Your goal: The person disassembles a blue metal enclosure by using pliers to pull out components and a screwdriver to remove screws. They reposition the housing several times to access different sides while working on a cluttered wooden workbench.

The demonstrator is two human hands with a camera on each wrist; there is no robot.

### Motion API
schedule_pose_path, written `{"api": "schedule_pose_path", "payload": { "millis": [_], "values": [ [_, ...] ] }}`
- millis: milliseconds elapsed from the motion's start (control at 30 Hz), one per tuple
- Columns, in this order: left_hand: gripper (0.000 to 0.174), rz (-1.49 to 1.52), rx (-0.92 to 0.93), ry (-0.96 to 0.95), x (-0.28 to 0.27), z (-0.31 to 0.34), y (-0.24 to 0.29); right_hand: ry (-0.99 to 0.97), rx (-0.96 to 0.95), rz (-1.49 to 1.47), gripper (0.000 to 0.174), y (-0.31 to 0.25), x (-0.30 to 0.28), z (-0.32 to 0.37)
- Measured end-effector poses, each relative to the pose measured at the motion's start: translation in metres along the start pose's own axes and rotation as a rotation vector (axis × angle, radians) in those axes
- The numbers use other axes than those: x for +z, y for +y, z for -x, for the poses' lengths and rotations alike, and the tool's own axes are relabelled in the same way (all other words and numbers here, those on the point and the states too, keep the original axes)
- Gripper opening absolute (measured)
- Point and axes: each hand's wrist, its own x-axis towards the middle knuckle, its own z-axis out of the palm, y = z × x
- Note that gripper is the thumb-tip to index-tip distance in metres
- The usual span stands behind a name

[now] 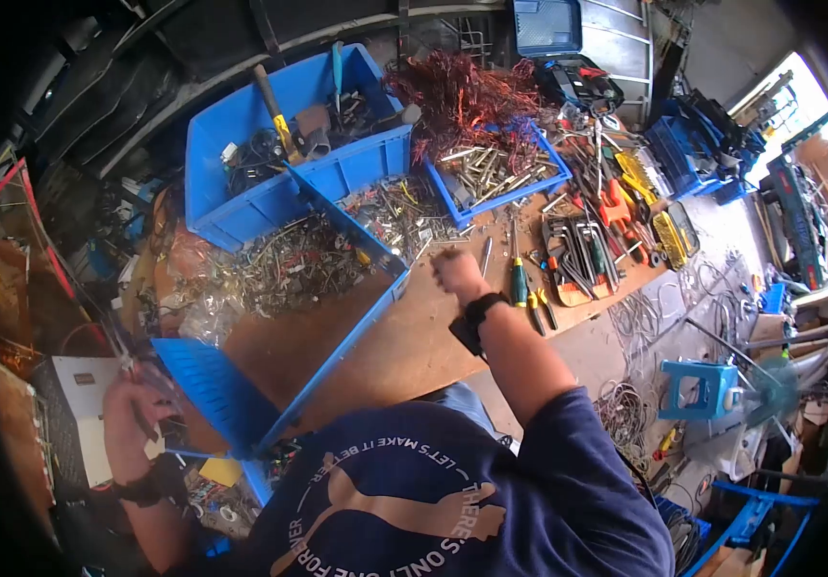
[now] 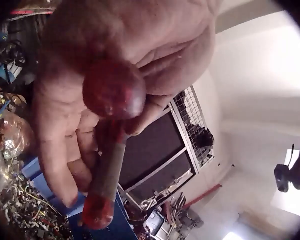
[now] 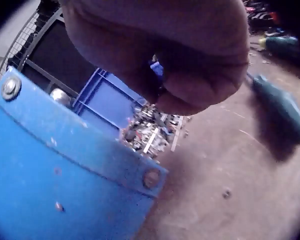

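My left hand (image 1: 137, 413) grips a tool (image 2: 108, 175) with rounded, see-through red ends and a pale grey middle section. One red end (image 2: 115, 90) bulges out close to the palm in the left wrist view. Beside this hand stands a bent blue metal frame (image 1: 342, 341), its slotted panel (image 1: 207, 385) lowest and leftmost. The frame's far corner, with round fasteners, shows as a blue plate (image 3: 60, 170) in the right wrist view. Just right of that corner, over the table, my right hand (image 1: 460, 273) has its fingers curled, with nothing visible in them.
On the wooden table (image 1: 375, 356) lies a heap of small metal scraps (image 1: 303, 264). Behind stand a large blue bin (image 1: 231, 216) and a tray (image 1: 500, 204) of metal pieces below tangled red wire (image 1: 462, 96). A green-handled screwdriver (image 1: 519, 284), pliers and hex keys lie to the right.
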Motion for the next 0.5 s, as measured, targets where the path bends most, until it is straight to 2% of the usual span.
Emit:
{"api": "schedule_pose_path", "payload": {
  "millis": [67,167,200,233,267,333,400,433,500],
  "values": [
    [0.023,0.123,0.002,0.118,0.026,0.024,-0.006,0.051,-0.121,-0.16,0.022,-0.051,-0.005,0.005],
    [0.021,-0.04,0.085,0.334,0.081,0.048,-0.02,0.079,-0.257,0.005,0.024,-0.042,-0.026,-0.025],
    [0.02,-0.087,0.115,0.393,0.091,0.054,-0.028,0.005,-0.209,-0.053,0.025,-0.053,-0.034,-0.005],
    [0.017,-0.251,0.084,0.295,0.06,0.059,-0.042,-0.087,-0.188,-0.061,0.025,-0.049,-0.044,0.005],
    [0.018,-0.17,0.126,0.294,0.072,0.063,-0.052,-0.18,-0.163,-0.065,0.024,-0.039,-0.056,0.013],
    [0.02,-0.087,0.032,0.39,0.146,0.07,-0.048,-0.303,-0.124,-0.061,0.022,-0.011,-0.077,0.03],
    [0.022,-0.06,-0.017,0.389,0.168,0.075,-0.057,-0.386,-0.044,-0.055,0.022,-0.003,-0.095,0.049],
    [0.024,-0.06,0.032,0.359,0.174,0.074,-0.063,-0.384,-0.031,-0.044,0.022,-0.004,-0.103,0.057],
    [0.023,-0.062,-0.07,0.22,0.192,0.068,-0.06,-0.373,-0.011,-0.06,0.023,0.0,-0.112,0.062]
  ]
}}
